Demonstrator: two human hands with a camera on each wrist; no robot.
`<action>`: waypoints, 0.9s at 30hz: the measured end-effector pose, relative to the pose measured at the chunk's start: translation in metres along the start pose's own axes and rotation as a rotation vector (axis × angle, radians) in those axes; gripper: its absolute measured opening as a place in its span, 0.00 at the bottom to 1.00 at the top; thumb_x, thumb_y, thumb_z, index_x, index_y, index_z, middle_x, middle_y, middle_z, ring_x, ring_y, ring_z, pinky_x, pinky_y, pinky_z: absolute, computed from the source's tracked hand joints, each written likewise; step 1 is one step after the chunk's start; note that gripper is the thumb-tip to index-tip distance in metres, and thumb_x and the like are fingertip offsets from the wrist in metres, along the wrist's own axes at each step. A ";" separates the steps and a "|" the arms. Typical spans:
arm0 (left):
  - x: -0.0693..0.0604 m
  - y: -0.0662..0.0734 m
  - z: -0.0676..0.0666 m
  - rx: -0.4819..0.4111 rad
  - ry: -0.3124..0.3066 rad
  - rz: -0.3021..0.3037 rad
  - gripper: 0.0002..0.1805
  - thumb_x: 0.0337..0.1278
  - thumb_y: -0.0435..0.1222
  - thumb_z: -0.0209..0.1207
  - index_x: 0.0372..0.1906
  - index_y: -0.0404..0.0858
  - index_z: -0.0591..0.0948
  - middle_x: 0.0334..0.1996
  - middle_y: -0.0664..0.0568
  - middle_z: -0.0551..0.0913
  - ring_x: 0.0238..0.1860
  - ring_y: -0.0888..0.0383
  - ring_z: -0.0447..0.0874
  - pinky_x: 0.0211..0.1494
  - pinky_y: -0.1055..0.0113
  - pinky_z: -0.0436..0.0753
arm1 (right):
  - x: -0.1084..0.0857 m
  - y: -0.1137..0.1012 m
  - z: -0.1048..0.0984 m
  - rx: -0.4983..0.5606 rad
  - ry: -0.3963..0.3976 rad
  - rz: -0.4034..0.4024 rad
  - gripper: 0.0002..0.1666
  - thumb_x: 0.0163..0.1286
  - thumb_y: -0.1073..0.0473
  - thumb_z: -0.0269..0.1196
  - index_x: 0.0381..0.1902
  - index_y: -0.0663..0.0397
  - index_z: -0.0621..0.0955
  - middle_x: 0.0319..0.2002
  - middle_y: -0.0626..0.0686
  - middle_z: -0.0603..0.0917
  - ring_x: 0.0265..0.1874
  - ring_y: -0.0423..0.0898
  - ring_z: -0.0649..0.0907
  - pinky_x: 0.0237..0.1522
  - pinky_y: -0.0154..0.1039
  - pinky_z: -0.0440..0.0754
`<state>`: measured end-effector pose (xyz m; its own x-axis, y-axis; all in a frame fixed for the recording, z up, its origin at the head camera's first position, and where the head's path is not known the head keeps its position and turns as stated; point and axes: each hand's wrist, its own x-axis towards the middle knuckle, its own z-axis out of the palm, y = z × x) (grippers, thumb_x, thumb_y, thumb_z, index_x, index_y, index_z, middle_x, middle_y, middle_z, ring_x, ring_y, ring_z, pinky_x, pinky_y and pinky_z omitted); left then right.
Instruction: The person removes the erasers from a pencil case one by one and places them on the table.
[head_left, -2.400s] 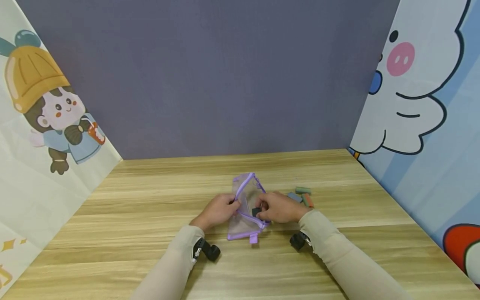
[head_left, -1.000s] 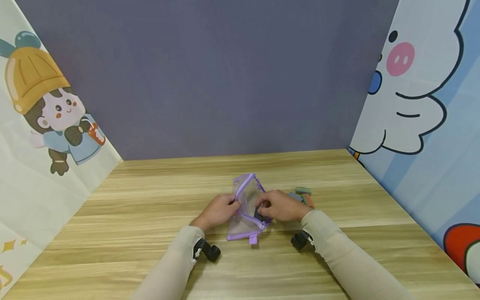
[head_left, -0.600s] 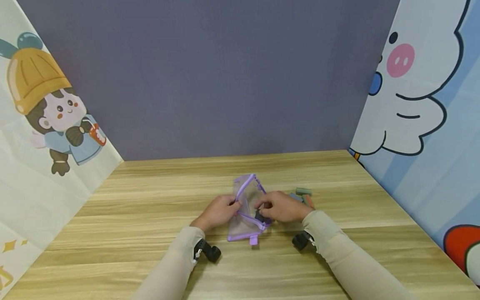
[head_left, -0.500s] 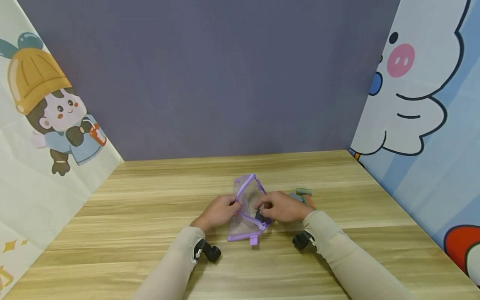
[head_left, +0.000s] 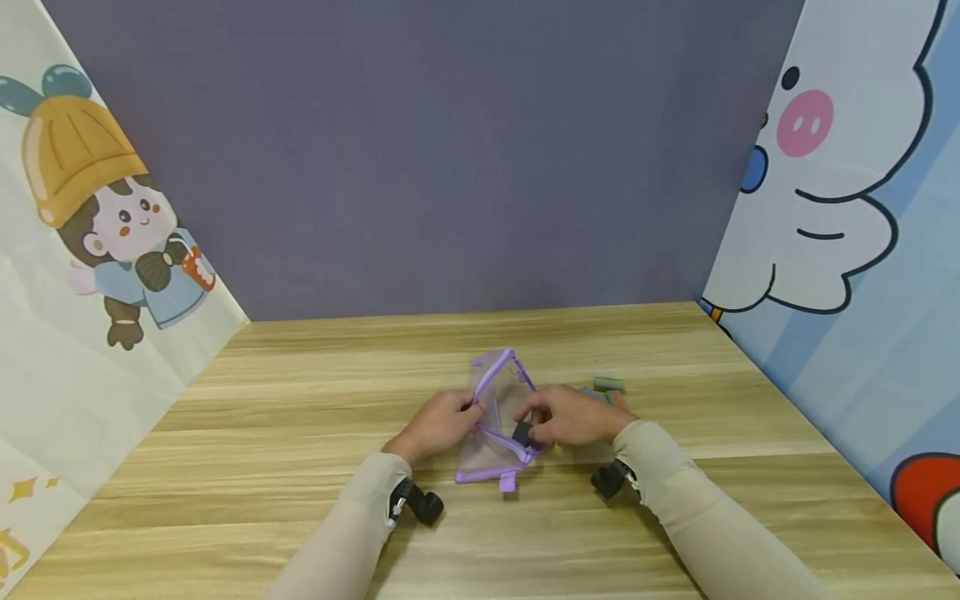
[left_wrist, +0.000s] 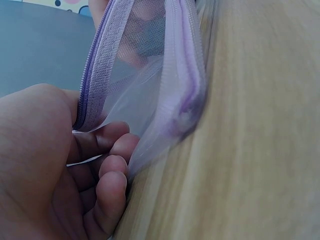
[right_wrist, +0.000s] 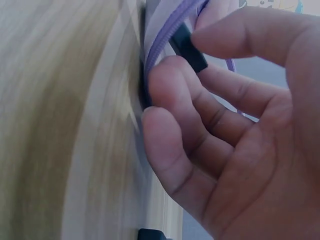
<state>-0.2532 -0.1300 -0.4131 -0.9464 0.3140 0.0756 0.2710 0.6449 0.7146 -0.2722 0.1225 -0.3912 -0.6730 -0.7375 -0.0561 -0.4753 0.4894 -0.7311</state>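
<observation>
A purple-trimmed mesh zip pouch (head_left: pixel 480 454) lies on the table with its mouth spread apart. My left hand (head_left: pixel 442 425) grips the pouch's left edge; in the left wrist view the zip band (left_wrist: pixel 105 65) runs by the thumb and the fingers curl at the mesh. At the opening's right side my right hand (head_left: pixel 573 415) pinches a small dark block (head_left: pixel 522 433) between thumb and fingers. The right wrist view shows that block (right_wrist: pixel 187 50) beside the thumb tip, partly hidden by the purple zip edge (right_wrist: pixel 167 30).
To the right of the pouch lie a green piece (head_left: pixel 608 384), an orange piece (head_left: pixel 618 400) and a blue piece (head_left: pixel 594 393), the last two partly hidden by my right hand. A grey panel (head_left: pixel 450 167) stands behind the wooden table (head_left: pixel 337 358), with printed walls on both sides.
The dark block has shifted slightly right and toward me within the pouch opening, and my right hand has moved a little right. My left hand keeps its hold on the pouch.
</observation>
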 end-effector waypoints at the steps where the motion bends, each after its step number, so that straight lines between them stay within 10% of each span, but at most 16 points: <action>1: 0.000 0.000 0.000 -0.002 -0.001 0.001 0.16 0.73 0.42 0.52 0.26 0.44 0.78 0.22 0.57 0.80 0.20 0.61 0.71 0.24 0.65 0.72 | 0.000 0.001 0.000 0.007 -0.004 0.001 0.19 0.64 0.65 0.63 0.54 0.59 0.82 0.27 0.48 0.84 0.23 0.43 0.80 0.24 0.36 0.75; 27: 0.000 0.000 0.001 -0.011 -0.004 0.000 0.16 0.72 0.42 0.53 0.25 0.43 0.77 0.22 0.57 0.80 0.20 0.61 0.72 0.24 0.65 0.72 | -0.003 0.003 -0.002 0.023 0.001 0.037 0.14 0.64 0.61 0.68 0.48 0.52 0.82 0.29 0.49 0.84 0.23 0.44 0.80 0.25 0.38 0.76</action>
<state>-0.2532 -0.1294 -0.4138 -0.9457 0.3170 0.0723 0.2688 0.6373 0.7222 -0.2723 0.1272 -0.3916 -0.6906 -0.7185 -0.0827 -0.4371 0.5058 -0.7437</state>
